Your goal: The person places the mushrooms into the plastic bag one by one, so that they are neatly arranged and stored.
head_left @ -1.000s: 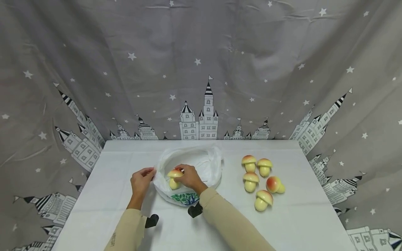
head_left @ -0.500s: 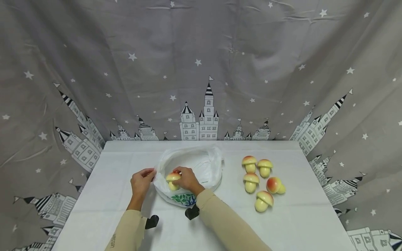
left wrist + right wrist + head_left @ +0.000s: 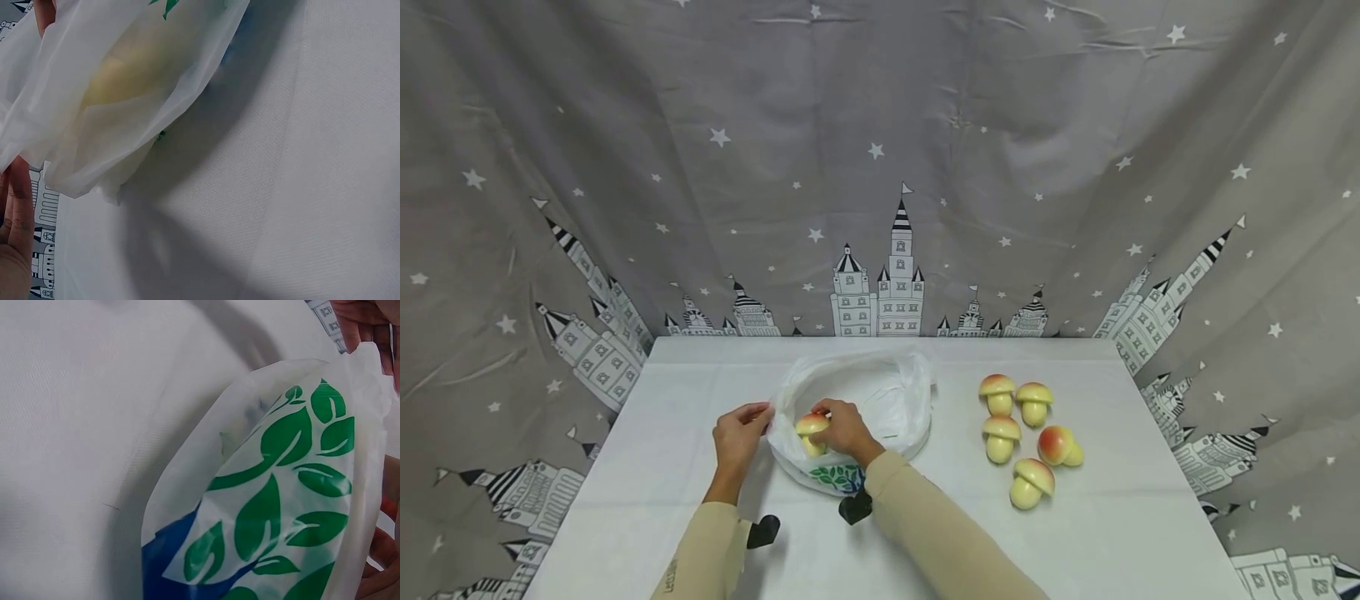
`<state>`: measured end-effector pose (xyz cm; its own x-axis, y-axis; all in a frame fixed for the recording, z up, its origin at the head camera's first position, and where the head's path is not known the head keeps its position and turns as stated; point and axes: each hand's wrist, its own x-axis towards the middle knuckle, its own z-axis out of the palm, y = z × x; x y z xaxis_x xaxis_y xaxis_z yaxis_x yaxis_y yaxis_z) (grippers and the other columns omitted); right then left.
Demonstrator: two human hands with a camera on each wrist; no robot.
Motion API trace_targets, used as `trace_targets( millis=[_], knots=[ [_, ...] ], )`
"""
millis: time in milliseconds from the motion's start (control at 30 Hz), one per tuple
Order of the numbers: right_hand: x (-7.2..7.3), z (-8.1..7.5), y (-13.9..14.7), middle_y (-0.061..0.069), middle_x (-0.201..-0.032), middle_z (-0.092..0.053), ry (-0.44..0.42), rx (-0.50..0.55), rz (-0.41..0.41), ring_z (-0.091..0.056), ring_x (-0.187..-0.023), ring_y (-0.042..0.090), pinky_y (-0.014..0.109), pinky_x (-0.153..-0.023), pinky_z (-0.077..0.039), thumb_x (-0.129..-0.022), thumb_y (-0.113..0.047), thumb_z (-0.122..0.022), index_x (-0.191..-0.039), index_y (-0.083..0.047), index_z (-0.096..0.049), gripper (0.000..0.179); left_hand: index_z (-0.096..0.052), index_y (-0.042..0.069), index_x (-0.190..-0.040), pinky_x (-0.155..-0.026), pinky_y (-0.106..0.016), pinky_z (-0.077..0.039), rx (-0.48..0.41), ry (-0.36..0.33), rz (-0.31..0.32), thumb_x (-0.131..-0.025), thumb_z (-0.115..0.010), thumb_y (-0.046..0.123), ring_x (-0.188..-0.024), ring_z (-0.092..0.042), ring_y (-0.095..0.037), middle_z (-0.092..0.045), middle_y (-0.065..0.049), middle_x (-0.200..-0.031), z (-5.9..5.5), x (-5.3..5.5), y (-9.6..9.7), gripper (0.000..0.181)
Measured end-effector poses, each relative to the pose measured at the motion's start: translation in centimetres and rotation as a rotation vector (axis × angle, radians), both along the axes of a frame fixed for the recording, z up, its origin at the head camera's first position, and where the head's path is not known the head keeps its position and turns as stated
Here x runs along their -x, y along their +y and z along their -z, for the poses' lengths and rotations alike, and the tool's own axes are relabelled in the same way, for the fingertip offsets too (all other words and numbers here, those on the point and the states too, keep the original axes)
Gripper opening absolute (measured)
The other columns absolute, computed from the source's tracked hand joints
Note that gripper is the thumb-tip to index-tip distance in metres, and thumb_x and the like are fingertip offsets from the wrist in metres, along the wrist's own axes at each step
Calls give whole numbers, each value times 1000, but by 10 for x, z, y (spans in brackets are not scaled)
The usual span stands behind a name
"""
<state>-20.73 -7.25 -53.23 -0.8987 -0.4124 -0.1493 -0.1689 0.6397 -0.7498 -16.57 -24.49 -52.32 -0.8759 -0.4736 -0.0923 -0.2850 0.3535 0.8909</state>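
Mushroom (image 3: 809, 423), glossy-looking, w/ pale-yellow stem & red-blushed cap, had shifted a touch L and nearer the person over the last sec, toward the near-L part of the white translucent plastic bag (image 3: 916, 408) w/ green-leaf & blue print. Most of that came in the first half-sec; after it, v. little. Exact depth: couldn't tell, tho the L wrist view had a blurred yellow patch showing thru the plastic, so it was prob. below the rim.

R hand (image 3: 847, 429) reached in over the near rim and gripped the mushroom, fingers curled at its cap; no gap seen, so not yet let go. L hand (image 3: 737, 433) hadn't moved noticeably: it pinched the bag's L rim, and the mouth gaped wide.

What that meant (my read): this pc was inside but not free, so putting it in looked nearly done, w/ release outstanding. Slack plastic near the R wrist = slight snag risk.

Five other mushrooms (image 3: 1001, 429), same colours, lay as before on the white cloth-covered table (image 3: 1120, 542), R of the bag & well apart from it; one had its stem pointing R. Behind hung the grey curtain (image 3: 745, 92) w/ white stars & castles.
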Motion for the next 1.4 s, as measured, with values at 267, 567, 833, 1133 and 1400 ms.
trace_targets(
  millis=[267, 567, 833, 1133, 1400],
  knots=[
    [0, -1, 2, 4, -106, -67, -17, 23, 0, -60, -98, 19, 27, -86, -48, -74, -12, -79, -115, -8, -66, 43, -70, -3, -107, -60, -9, -45, 6, 0, -3, -91, -66, 16, -67, -59, -2, -69, -17, -95, 2, 1, 2, 25],
    [4, -2, 20, 12, -119, -64, -17, 136, -6, -60, -106, 28, 32, -87, -49, -77, -12, -81, -120, -5, -64, 47, -70, -3, -107, -60, -10, -46, -11, 6, 5, -91, -66, 16, -67, -59, -2, -70, -15, -94, 0, 0, 1, 25],
    [9, -9, 48, 20, -126, -59, -43, 283, 14, -56, -115, 38, 41, -93, -49, -79, -7, -78, -124, -2, -61, 48, -70, -3, -107, -60, -10, -46, -8, 8, 4, -91, -66, 15, -67, -58, 0, -70, -15, -94, -2, 0, 3, 25],
    [13, -19, 83, 18, -130, -57, -13, 327, 50, -54, -119, 36, 43, -95, -48, -82, -7, -75, -125, -6, -62, 45, -70, -2, -108, -61, -9, -47, -13, 2, -4, -91, -66, 16, -68, -58, 2, -70, -16, -99, 0, 0, 2, 25],
    [8, -26, 117, 19, -129, -57, 28, 345, 54, -53, -120, 35, 42, -96, -47, -83, -8, -74, -125, -3, -61, 44, -69, -3, -109, -61, -9, -46, 2, -8, 7, -92, -66, 16, -68, -58, 1, -70, -17, -98, -3, -1, 2, 26]
  ],
)
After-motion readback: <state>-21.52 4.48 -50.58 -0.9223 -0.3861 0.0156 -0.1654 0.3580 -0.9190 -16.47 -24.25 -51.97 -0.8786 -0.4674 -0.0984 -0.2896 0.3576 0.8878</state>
